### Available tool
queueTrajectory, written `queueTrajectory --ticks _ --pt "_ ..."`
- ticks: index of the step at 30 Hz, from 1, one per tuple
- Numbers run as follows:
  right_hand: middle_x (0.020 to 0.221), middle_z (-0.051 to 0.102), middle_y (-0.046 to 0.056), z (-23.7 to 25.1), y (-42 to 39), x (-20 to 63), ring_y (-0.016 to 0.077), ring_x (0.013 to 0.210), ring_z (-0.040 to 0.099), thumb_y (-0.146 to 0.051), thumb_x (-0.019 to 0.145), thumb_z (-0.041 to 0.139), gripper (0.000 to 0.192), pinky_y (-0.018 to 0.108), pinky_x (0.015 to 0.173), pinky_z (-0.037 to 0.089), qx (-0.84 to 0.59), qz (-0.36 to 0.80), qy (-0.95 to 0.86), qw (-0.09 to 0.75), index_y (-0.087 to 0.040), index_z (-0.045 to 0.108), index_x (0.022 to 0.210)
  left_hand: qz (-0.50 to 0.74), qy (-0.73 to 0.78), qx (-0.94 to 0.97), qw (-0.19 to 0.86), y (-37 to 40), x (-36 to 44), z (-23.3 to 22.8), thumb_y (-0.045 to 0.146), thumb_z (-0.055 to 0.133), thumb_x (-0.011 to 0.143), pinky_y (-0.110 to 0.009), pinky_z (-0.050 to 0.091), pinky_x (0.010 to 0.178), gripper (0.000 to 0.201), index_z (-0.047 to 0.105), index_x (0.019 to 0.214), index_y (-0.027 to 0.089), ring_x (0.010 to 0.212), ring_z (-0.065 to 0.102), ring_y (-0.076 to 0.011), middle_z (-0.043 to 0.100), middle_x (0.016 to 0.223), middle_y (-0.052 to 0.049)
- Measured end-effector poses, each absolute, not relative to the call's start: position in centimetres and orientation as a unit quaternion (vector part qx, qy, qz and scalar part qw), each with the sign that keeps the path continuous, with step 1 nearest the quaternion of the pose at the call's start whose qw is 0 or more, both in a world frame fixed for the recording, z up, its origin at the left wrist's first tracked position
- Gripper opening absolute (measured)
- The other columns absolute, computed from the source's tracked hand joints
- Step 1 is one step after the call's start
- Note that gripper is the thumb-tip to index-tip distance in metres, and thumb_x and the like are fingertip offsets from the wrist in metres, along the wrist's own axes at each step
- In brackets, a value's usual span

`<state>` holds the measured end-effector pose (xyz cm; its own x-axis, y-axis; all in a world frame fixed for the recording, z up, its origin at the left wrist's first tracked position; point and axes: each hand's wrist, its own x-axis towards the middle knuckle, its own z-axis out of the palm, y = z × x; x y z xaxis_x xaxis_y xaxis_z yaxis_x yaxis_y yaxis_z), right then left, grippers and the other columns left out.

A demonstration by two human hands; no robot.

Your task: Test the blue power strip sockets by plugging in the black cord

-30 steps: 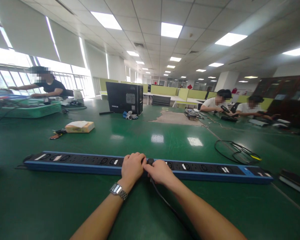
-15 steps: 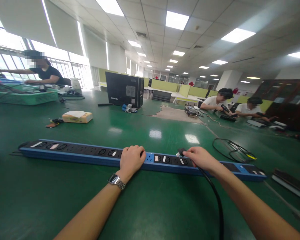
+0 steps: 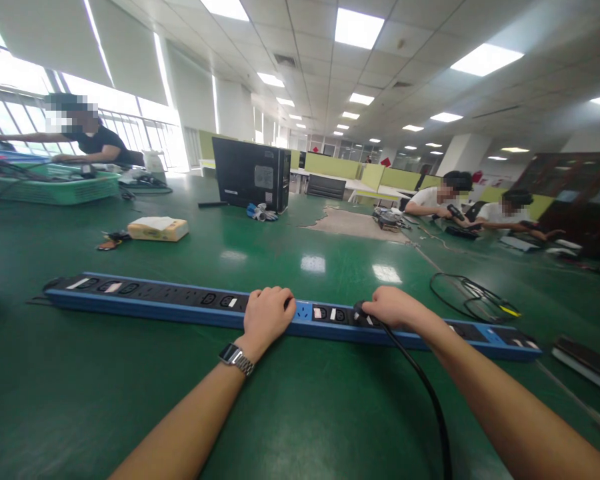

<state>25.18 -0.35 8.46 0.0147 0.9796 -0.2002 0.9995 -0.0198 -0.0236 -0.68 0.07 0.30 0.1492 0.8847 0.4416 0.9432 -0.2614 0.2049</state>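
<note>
A long blue and black power strip (image 3: 180,319) lies across the green table in front of me, its sockets facing up. My left hand (image 3: 269,310) is wrapped over the middle of the strip and grips it, just left of a blue socket. Right of that socket, my right hand (image 3: 395,307) holds a black power plug (image 3: 361,311) down against the strip's sockets. How deep the plug sits cannot be made out. Its black cord (image 3: 427,380) curves from under my right hand down to the bottom edge.
Behind the strip stand a tissue pack (image 3: 159,229), a black computer case (image 3: 250,175) and gloves (image 3: 263,212). A coiled cable (image 3: 467,300) lies at right. At far left is a green basket (image 3: 75,190) beside a person (image 3: 97,143); two people (image 3: 447,197) work at far right.
My right hand has brought the plug down and slightly left, from just above the strip onto its sockets. My left hand keeps its place on the strip. The view has shifted slightly.
</note>
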Motion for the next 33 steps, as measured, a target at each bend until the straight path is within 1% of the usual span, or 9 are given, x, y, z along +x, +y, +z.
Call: queueTrajectory --ticks 3,6,13,17,22,24,28,33 --pt "0.084 0.072 0.017 8.3 -0.4 25.3 0.0208 0.072 0.065 -0.041 0.082 0.045 0.046 0.026 0.054 0.036 0.708 -0.094 0.697 0.067 -0.007 0.075 0.084 -0.246 -0.603 -0.757 0.060 0.0 -0.7 0.3 0.032 0.043 0.091 -0.038 0.035 0.082 0.026 0.067 0.086 0.023 0.088 0.060 -0.0218 0.070 0.089 -0.004" --pt "0.088 0.072 0.017 8.0 -0.5 24.8 0.0214 0.076 0.066 -0.042 0.082 0.046 0.045 0.026 0.056 0.037 0.712 -0.090 0.695 0.052 -0.008 0.075 0.086 -0.246 -0.602 -0.757 0.061 0.0 -0.7 0.3 0.032 0.043 0.091 -0.038 0.035 0.082 0.026 0.067 0.086 0.023 0.088 0.060 -0.0215 0.070 0.089 -0.004" --pt "0.103 0.071 0.020 8.1 -0.9 23.1 0.0292 0.092 0.068 -0.044 0.082 0.046 0.047 0.030 0.065 0.045 0.727 -0.069 0.681 0.062 -0.010 0.074 0.099 -0.247 -0.597 -0.761 0.060 0.0 -0.8 0.3 0.033 0.043 0.091 -0.038 0.036 0.083 0.027 0.068 0.087 0.024 0.088 0.060 -0.0220 0.070 0.090 -0.004" --pt "0.105 0.070 0.020 8.1 -1.1 23.1 0.0286 0.093 0.068 -0.044 0.082 0.045 0.048 0.032 0.069 0.048 0.735 -0.084 0.670 0.060 -0.011 0.073 0.103 -0.247 -0.599 -0.760 0.058 0.0 -0.8 0.3 0.033 0.043 0.090 -0.038 0.037 0.083 0.026 0.068 0.087 0.024 0.088 0.060 -0.0224 0.070 0.089 -0.004" --pt "0.111 0.069 0.021 7.5 -1.3 22.0 0.0298 0.099 0.066 -0.045 0.083 0.045 0.049 0.035 0.075 0.049 0.735 -0.072 0.673 0.051 -0.012 0.072 0.108 -0.244 -0.601 -0.759 0.058 0.0 -0.7 0.4 0.033 0.043 0.090 -0.037 0.037 0.083 0.027 0.068 0.088 0.024 0.089 0.061 -0.0219 0.070 0.091 -0.004" --pt "0.111 0.069 0.021 7.4 -1.1 22.1 0.0302 0.100 0.066 -0.044 0.084 0.043 0.049 0.035 0.075 0.049 0.735 -0.081 0.671 0.053 -0.012 0.072 0.108 -0.243 -0.599 -0.761 0.055 0.0 -0.8 0.4 0.033 0.043 0.090 -0.038 0.037 0.084 0.027 0.069 0.089 0.024 0.090 0.061 -0.0221 0.070 0.091 -0.003" --pt "0.108 0.070 0.021 7.2 -1.1 22.9 0.0281 0.098 0.067 -0.042 0.087 0.038 0.051 0.033 0.076 0.048 0.743 -0.117 0.657 0.060 -0.010 0.074 0.104 -0.246 -0.597 -0.761 0.054 0.0 -0.8 0.4 0.034 0.043 0.090 -0.039 0.037 0.084 0.028 0.069 0.090 0.024 0.091 0.061 -0.0229 0.071 0.092 -0.004" --pt "0.111 0.069 0.021 6.9 -2.0 22.6 0.0294 0.100 0.066 -0.044 0.087 0.037 0.052 0.034 0.077 0.048 0.747 -0.084 0.658 0.043 -0.011 0.073 0.106 -0.233 -0.602 -0.762 0.055 0.1 -0.8 0.4 0.035 0.043 0.090 -0.038 0.037 0.083 0.029 0.069 0.091 0.024 0.091 0.061 -0.0226 0.071 0.094 -0.005"
